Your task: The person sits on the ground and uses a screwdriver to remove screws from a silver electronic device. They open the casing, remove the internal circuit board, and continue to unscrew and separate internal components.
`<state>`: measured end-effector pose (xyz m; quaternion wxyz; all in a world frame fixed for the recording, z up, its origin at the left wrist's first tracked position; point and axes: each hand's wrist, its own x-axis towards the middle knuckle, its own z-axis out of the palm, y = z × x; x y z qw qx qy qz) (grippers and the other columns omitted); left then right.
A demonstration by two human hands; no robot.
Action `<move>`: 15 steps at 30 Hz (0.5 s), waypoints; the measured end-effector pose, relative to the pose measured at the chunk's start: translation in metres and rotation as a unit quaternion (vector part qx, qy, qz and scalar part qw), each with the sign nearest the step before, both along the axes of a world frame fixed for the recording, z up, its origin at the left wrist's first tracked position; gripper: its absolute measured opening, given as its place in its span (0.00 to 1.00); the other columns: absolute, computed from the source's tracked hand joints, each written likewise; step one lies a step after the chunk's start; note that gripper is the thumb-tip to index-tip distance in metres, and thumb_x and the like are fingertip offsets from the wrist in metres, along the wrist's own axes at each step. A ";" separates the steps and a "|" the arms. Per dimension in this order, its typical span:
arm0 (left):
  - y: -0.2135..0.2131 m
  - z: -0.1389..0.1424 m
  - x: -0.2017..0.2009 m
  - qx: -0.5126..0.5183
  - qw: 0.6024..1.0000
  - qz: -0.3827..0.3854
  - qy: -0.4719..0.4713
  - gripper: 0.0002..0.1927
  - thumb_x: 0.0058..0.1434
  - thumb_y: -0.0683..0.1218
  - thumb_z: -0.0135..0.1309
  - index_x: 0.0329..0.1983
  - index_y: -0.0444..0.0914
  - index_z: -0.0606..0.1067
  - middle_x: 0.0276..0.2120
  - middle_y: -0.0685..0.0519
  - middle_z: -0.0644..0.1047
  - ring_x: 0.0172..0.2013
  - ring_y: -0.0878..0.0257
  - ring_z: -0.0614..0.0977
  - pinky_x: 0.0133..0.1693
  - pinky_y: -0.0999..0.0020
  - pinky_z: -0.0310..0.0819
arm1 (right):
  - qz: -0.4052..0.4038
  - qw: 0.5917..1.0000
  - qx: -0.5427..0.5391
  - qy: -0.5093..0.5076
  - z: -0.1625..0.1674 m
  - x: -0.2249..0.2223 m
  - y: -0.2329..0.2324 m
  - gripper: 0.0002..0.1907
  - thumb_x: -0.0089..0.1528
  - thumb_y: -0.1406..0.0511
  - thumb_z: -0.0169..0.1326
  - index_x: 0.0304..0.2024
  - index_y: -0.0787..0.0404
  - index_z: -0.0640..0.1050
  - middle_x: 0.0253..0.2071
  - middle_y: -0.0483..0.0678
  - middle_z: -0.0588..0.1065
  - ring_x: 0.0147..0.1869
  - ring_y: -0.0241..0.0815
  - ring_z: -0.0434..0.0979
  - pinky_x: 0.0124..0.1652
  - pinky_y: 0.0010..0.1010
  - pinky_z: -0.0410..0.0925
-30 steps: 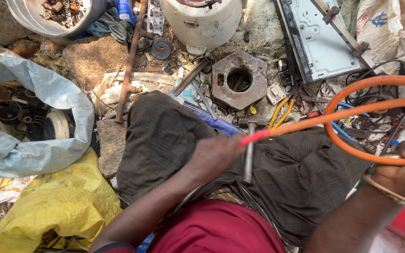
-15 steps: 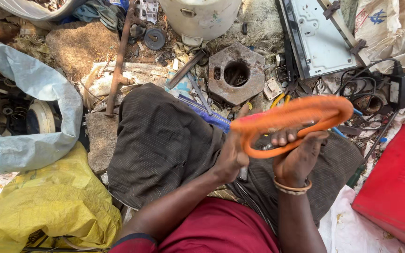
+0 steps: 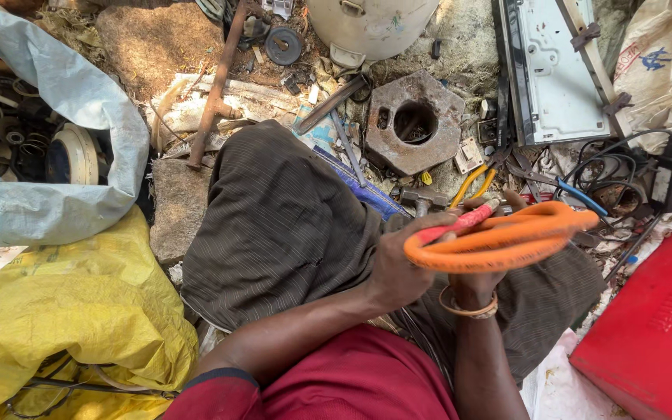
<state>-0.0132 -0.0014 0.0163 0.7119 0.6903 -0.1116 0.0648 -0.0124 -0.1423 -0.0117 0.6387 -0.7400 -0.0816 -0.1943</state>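
— Looking down from the head camera: left hand (image 3: 402, 268) curled tight around an orange hose (image 3: 507, 241) wound into a flat coil, thumb up by a red end piece (image 3: 460, 222).

— And the right hand (image 3: 480, 276)?

— Tucked under the coil, mostly hidden by it; probably closed on the underside, though hard to tell from here. Banded at the wrist with a bangle (image 3: 470, 307).

— Whereabouts, the coil?

— Held above the lap, over dark striped trousers (image 3: 281, 225), just right of the raised knee. Well apart from the ground clutter.

— Around it?

— Beyond the knee, on the dirt: a heavy octagonal metal block (image 3: 414, 120) with a round hole, a hammer (image 3: 421, 201) just below it, yellow-handled pliers (image 3: 472, 183) beside. Further up, a pale round canister (image 3: 371, 27) and a grey metal panel (image 3: 558, 74). Far right, a red case (image 3: 655, 327). To the left, a yellow sack (image 3: 64, 311) and a grey sack (image 3: 56, 155) open on coils and wheels.
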 end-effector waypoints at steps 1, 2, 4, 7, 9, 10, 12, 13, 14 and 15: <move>0.005 -0.001 0.001 -0.020 1.000 -0.004 0.009 0.18 0.66 0.36 0.55 0.59 0.35 0.75 0.55 0.46 0.82 0.51 0.56 0.87 0.53 0.67 0.83 | 0.003 0.999 0.028 0.015 0.005 0.002 0.000 0.36 0.73 0.57 0.57 0.75 0.58 0.53 0.55 0.51 0.72 0.55 0.38 0.74 0.54 0.29 0.72; 0.008 0.000 0.001 -0.014 1.000 0.007 0.001 0.18 0.66 0.36 0.56 0.59 0.35 0.75 0.54 0.46 0.82 0.51 0.57 0.87 0.53 0.67 0.84 | 0.009 0.998 0.058 0.029 0.007 0.004 -0.001 0.36 0.73 0.56 0.56 0.74 0.58 0.53 0.56 0.50 0.72 0.54 0.37 0.76 0.53 0.28 0.73; 0.014 0.005 0.002 0.000 1.000 0.025 -0.012 0.18 0.64 0.36 0.60 0.58 0.35 0.75 0.53 0.46 0.83 0.52 0.58 0.87 0.54 0.68 0.84 | 0.002 0.992 0.097 0.076 0.006 0.008 -0.005 0.31 0.74 0.55 0.54 0.69 0.61 0.56 0.54 0.50 0.73 0.50 0.37 0.78 0.49 0.27 0.74; 0.020 0.016 0.009 -0.042 0.996 0.045 -0.062 0.19 0.63 0.39 0.65 0.57 0.37 0.75 0.55 0.45 0.81 0.54 0.56 0.86 0.54 0.66 0.85 | -0.041 0.978 0.114 0.171 -0.003 0.013 -0.009 0.22 0.79 0.56 0.51 0.58 0.71 0.66 0.45 0.54 0.76 0.43 0.38 0.77 0.43 0.28 0.73; 0.028 0.022 0.015 0.048 0.983 0.021 -0.176 0.20 0.61 0.39 0.66 0.55 0.37 0.75 0.53 0.45 0.81 0.55 0.53 0.85 0.58 0.59 0.82 | -0.072 0.963 0.124 0.230 -0.008 0.013 -0.009 0.24 0.82 0.56 0.48 0.50 0.76 0.73 0.39 0.57 0.78 0.38 0.38 0.77 0.40 0.28 0.72; 0.031 0.025 0.018 0.092 0.969 0.010 -0.231 0.20 0.60 0.39 0.67 0.55 0.37 0.75 0.52 0.46 0.81 0.55 0.52 0.85 0.61 0.56 0.81 | -0.063 0.961 0.169 0.211 -0.008 0.013 -0.007 0.23 0.80 0.55 0.47 0.52 0.74 0.74 0.40 0.57 0.79 0.40 0.39 0.79 0.41 0.28 0.74; 0.035 0.029 0.024 0.063 0.973 -0.008 -0.222 0.20 0.60 0.40 0.67 0.54 0.36 0.75 0.52 0.45 0.81 0.54 0.52 0.85 0.60 0.59 0.81 | -0.031 0.950 0.260 0.173 -0.007 0.014 -0.002 0.24 0.76 0.54 0.46 0.56 0.71 0.75 0.44 0.55 0.80 0.43 0.40 0.81 0.44 0.28 0.77; 0.037 0.029 0.025 0.048 0.975 -0.019 -0.216 0.20 0.60 0.41 0.67 0.53 0.36 0.75 0.52 0.45 0.81 0.54 0.52 0.85 0.60 0.60 0.82 | -0.038 0.947 0.268 0.172 -0.006 0.015 0.001 0.20 0.74 0.56 0.46 0.54 0.68 0.74 0.45 0.55 0.80 0.45 0.41 0.82 0.46 0.30 0.78; 0.038 0.029 0.026 0.037 0.978 -0.021 -0.206 0.20 0.60 0.41 0.68 0.53 0.36 0.75 0.52 0.45 0.81 0.54 0.52 0.85 0.59 0.61 0.82 | -0.047 0.945 0.275 0.172 -0.005 0.017 0.002 0.17 0.72 0.57 0.47 0.52 0.65 0.73 0.47 0.55 0.79 0.47 0.42 0.83 0.47 0.31 0.79; 0.039 0.029 0.026 0.026 0.980 -0.023 -0.194 0.19 0.60 0.41 0.68 0.52 0.35 0.75 0.51 0.45 0.81 0.53 0.53 0.85 0.58 0.62 0.82 | -0.057 0.942 0.284 0.172 -0.005 0.019 0.003 0.14 0.70 0.59 0.48 0.51 0.63 0.73 0.48 0.54 0.79 0.50 0.43 0.84 0.49 0.33 0.80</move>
